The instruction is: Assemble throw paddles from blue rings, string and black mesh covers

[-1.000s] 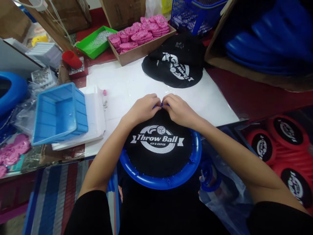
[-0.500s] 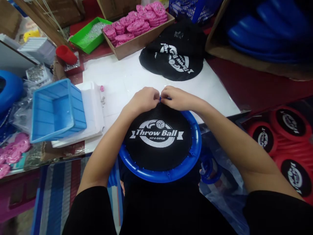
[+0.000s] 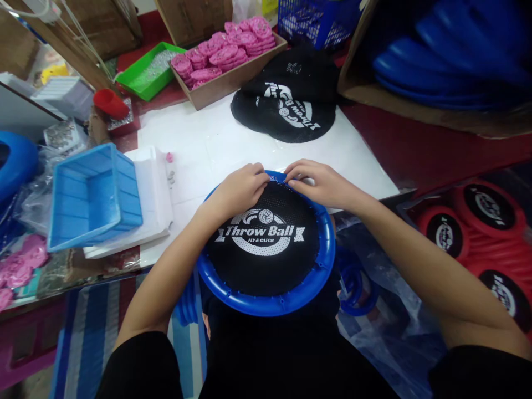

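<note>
A blue plastic ring rests on my lap against the table edge. Inside it lies a black mesh disc with a white "Throw Ball" print. My left hand lies over the far left part of the disc, fingers curled and closed on the mesh edge by the rim; its fingertips are partly hidden. At the far right of the rim is my right hand, thumb and fingers apart, with nothing visible between them. Beyond both hands, loose black mesh discs lie overlapped on white sheeting.
To the left stands a light blue bin on a white block. Behind are a green tray of small metal parts and a carton of pink pieces. Blue rings fill a box at back right; red-rimmed discs lie on the right.
My hands were together at the far rim, fingertips pinched. Now they are apart: the right has moved right and opened, the left has shifted slightly left and nearer me.
</note>
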A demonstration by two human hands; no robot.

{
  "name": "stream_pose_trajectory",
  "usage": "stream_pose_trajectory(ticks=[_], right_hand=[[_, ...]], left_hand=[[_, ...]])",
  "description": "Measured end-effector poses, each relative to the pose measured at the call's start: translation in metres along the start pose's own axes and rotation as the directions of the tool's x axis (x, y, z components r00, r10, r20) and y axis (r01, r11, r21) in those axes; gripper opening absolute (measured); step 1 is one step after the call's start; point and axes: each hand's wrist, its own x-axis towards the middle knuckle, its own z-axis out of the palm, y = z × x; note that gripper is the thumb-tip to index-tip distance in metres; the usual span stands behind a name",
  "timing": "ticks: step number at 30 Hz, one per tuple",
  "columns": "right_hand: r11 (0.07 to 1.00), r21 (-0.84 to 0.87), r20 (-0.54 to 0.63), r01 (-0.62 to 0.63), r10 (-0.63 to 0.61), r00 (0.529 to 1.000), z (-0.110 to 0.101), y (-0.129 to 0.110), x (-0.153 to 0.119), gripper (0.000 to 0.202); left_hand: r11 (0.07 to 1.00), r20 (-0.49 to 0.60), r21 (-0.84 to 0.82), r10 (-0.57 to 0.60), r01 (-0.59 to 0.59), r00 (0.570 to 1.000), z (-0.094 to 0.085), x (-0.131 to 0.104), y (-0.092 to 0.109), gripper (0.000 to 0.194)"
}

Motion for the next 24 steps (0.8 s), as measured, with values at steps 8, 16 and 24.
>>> stream_pose_trajectory(ticks=[8, 16, 24], right_hand=[[0.999, 0.038, 0.009, 0.025, -0.025, 1.0, 0.004, 0.008, 0.0, 0.01], [0.971, -0.11, -0.042, 0.213, -0.219, 0.975, 0.016, 0.001, -0.001, 0.034], [0.97, -0.081, -0.14, 0.231, -0.241, 0.96, 0.028, 0.018, -0.004, 0.037]], left_hand=[[0.989, -0.005, 0.139, -0.056, 0.056, 0.998, -0.007, -0.015, 0.025, 0.034], [0.991, -0.029, 0.111, -0.074, 0.077, 0.997, 0.008, -0.027, 0.026, 0.04], [0.992, -0.123, 0.093, -0.078, 0.09, 0.989, 0.024, -0.031, 0.023, 0.04]])
